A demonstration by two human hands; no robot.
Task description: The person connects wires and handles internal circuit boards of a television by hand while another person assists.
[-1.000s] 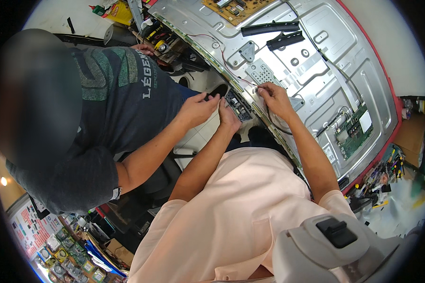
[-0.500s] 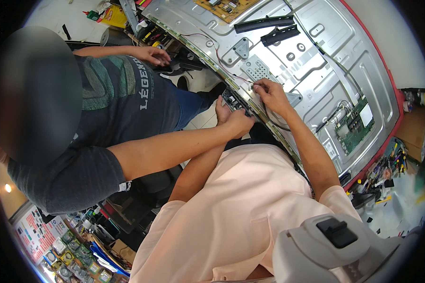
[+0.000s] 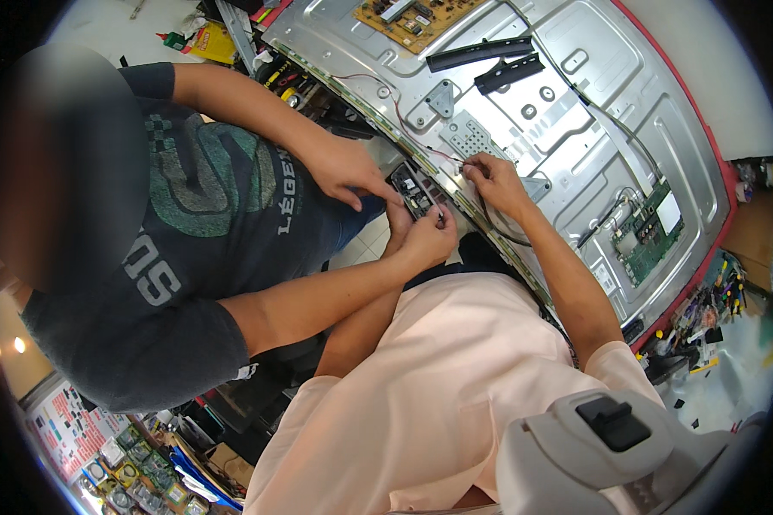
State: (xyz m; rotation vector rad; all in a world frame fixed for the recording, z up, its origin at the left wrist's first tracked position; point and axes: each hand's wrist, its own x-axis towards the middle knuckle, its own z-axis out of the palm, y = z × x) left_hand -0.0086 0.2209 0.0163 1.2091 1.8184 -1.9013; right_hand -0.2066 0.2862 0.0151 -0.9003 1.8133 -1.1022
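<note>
My left hand point(image 3: 398, 225) grips a small black casing with electronic parts inside point(image 3: 410, 190), beside the edge of a large silver metal panel point(image 3: 567, 154). A co-worker's hand point(image 3: 429, 240) partly covers it and touches the casing's near end; that person's other hand point(image 3: 352, 176) reaches a finger to its far side. Over the panel's edge, my right hand point(image 3: 494, 182) is closed, thumb and fingers pinched on a thin cable point(image 3: 447, 156). A darker cable point(image 3: 498, 225) loops below this hand.
On the panel lie two black plastic strips point(image 3: 507, 73), a tan circuit board point(image 3: 412, 21) and a green circuit board point(image 3: 657, 232). A co-worker in a dark shirt point(image 3: 206, 180) stands close at left. Tools point(image 3: 730, 292) crowd the right side.
The co-worker has leaned in, bringing the farther hand from the upper left down to the casing. The casing has tilted and shows more of its inside. My right hand stays almost still.
</note>
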